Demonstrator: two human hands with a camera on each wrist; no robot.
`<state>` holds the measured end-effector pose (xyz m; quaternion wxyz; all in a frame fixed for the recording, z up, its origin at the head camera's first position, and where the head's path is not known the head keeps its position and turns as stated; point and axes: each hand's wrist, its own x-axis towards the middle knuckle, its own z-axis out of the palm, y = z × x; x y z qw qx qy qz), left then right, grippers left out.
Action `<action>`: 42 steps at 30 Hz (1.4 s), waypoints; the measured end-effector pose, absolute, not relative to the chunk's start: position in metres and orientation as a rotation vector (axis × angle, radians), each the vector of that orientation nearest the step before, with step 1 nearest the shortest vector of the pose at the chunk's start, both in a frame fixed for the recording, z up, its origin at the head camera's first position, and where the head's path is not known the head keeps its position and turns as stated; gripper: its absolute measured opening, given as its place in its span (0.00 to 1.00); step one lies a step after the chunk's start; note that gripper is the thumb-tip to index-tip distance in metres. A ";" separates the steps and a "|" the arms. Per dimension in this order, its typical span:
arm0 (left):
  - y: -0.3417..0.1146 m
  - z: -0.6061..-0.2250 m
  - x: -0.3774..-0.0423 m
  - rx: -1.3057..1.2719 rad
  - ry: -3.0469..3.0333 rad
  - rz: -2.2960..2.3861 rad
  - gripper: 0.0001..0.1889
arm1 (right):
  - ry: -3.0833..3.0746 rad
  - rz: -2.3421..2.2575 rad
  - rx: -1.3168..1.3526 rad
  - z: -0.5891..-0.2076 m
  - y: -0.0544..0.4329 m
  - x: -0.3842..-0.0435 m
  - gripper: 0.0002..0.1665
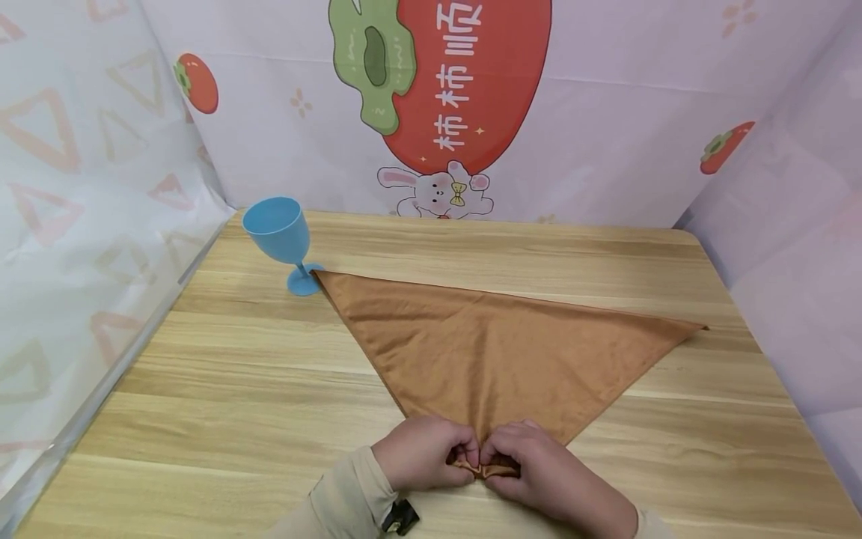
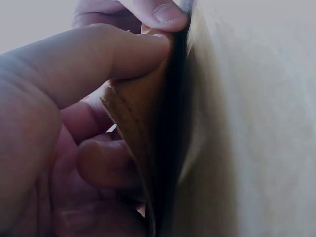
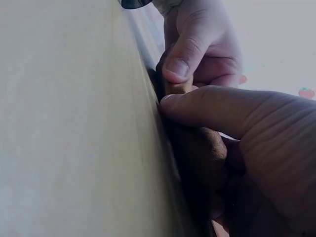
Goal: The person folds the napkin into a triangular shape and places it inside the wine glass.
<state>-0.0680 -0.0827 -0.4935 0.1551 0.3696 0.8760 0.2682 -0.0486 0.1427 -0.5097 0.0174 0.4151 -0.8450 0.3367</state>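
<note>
Toward the near side of the wooden table (image 1: 236, 412), a brown cloth (image 1: 512, 344) lies as a triangle, its long edge on the far side and its near corner gathered between two hands. The left hand (image 1: 426, 453) pinches that rolled-up edge, thumb on the near side and fingers curled behind it. Just beside it, the right hand (image 1: 545, 471) clamps the same fold in the same way, the two thumbs almost meeting. In both wrist views the fabric shows between thumb and fingers, close to the tabletop. Shallow creases run up the cloth from the grip.

Beyond, near the far left corner of the table, a blue goblet (image 1: 279, 239) stands upright; the cloth's left tip reaches its foot, though whether it lies on it cannot be told. Behind the table hangs a pale backdrop (image 1: 606, 150) printed with persimmons and a rabbit.
</note>
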 end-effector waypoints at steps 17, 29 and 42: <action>-0.083 -0.492 -0.066 1.091 2.521 0.740 0.08 | -2.560 1.093 1.329 -0.511 0.142 -0.051 0.21; -0.080 -0.493 -0.063 1.146 2.572 0.637 0.09 | -2.493 1.105 1.374 -0.514 0.143 -0.054 0.23; -0.080 -0.492 -0.063 1.166 2.600 0.594 0.10 | -2.521 1.146 1.374 -0.514 0.144 -0.053 0.11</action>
